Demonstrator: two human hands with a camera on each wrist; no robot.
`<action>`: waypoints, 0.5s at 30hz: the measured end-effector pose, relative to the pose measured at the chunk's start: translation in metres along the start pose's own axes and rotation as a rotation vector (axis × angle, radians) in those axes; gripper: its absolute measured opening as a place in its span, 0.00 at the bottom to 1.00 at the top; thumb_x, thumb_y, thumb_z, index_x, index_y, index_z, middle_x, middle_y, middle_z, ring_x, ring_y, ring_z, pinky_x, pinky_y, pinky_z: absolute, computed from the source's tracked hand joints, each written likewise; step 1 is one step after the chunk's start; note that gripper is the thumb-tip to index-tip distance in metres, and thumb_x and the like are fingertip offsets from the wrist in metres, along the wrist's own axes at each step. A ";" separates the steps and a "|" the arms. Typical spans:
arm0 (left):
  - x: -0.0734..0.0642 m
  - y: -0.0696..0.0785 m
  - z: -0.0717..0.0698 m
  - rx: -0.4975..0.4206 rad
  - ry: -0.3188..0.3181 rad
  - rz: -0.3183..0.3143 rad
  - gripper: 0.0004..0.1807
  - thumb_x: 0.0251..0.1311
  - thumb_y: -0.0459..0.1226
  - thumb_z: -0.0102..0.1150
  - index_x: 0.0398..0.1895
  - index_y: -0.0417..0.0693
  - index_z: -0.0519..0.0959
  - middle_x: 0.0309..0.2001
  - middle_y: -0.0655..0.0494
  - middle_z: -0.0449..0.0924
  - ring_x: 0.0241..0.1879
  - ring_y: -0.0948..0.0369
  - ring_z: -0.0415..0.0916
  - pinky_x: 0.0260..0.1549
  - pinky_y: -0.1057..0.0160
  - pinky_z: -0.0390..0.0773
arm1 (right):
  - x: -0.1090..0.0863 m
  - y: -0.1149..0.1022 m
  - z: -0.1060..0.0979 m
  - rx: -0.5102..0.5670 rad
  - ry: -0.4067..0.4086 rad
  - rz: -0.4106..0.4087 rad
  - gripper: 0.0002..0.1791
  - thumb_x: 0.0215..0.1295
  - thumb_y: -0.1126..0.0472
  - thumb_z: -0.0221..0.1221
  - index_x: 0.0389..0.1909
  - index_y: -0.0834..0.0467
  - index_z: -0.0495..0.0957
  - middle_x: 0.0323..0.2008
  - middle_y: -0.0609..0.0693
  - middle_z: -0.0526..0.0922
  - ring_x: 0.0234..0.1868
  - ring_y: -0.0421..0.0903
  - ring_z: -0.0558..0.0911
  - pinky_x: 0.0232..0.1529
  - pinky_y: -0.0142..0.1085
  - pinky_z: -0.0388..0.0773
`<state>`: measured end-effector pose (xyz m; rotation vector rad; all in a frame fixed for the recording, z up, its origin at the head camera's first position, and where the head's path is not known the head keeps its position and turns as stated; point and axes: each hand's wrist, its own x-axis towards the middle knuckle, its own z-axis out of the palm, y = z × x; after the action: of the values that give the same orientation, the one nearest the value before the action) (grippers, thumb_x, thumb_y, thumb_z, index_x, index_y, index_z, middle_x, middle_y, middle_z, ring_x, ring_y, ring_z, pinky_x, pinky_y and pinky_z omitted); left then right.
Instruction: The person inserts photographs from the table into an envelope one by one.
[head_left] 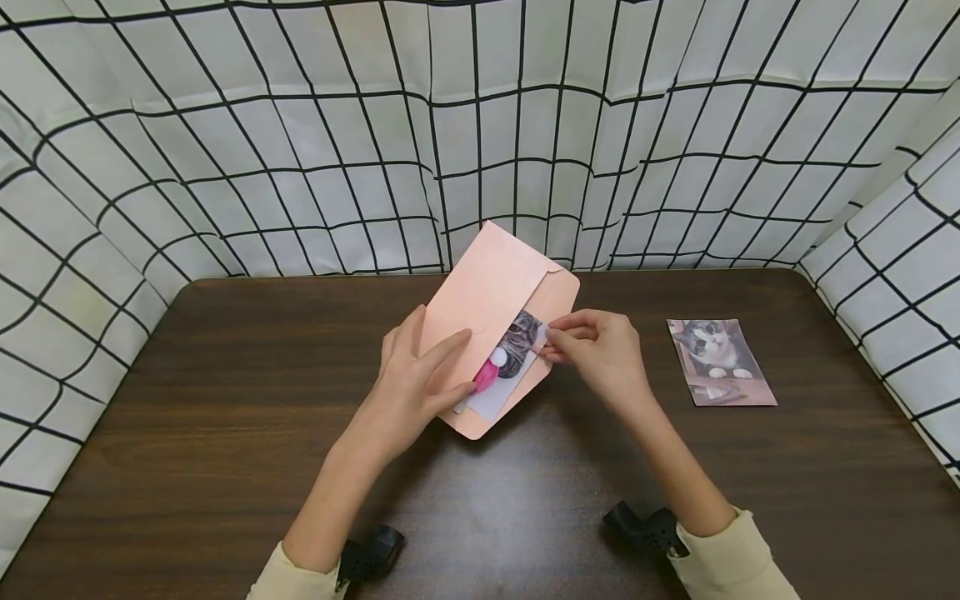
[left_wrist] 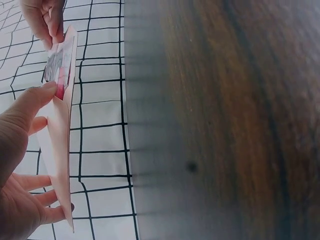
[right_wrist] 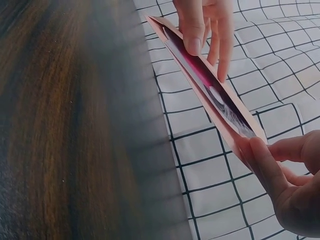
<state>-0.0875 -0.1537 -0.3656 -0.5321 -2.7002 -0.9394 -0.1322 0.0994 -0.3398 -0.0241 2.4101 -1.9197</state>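
Beyond cream cuffs (head_left: 727, 550), left hand (head_left: 405, 379), fingers spread, gripped a pink envelope (head_left: 476, 287) tilted over the brown table (head_left: 240, 408), right hand (head_left: 606, 354) pinched the edge of a cat picture (head_left: 519, 343) partly inside it, second cat print (head_left: 720, 362) lay rightward, gridded cloth (head_left: 497, 129) behind.

2 pale yellow sleeves (head_left: 729, 557), 2 black wrist cameras (head_left: 372, 553)

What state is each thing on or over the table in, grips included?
Pink envelope: open, flap unfolded, held tilted.
Gray-fur animal photo: partly inside the envelope, picture side showing.
White-pawed cat photo: loose, flat, picture side up.
Left grip: holding the envelope.
Right grip: pinching at the gray-fur photo's edge.
Black wrist devices: worn at the cuffs.
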 end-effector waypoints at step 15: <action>0.001 0.005 0.000 -0.006 -0.058 -0.052 0.31 0.62 0.40 0.77 0.69 0.51 0.80 0.81 0.30 0.47 0.79 0.34 0.46 0.69 0.32 0.65 | 0.000 0.004 0.011 0.075 0.020 0.004 0.10 0.71 0.72 0.65 0.46 0.77 0.83 0.35 0.66 0.90 0.27 0.35 0.89 0.36 0.30 0.86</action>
<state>-0.0865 -0.1500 -0.3630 -0.5009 -2.7764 -0.9594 -0.1313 0.0901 -0.3462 0.0032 2.3470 -2.0161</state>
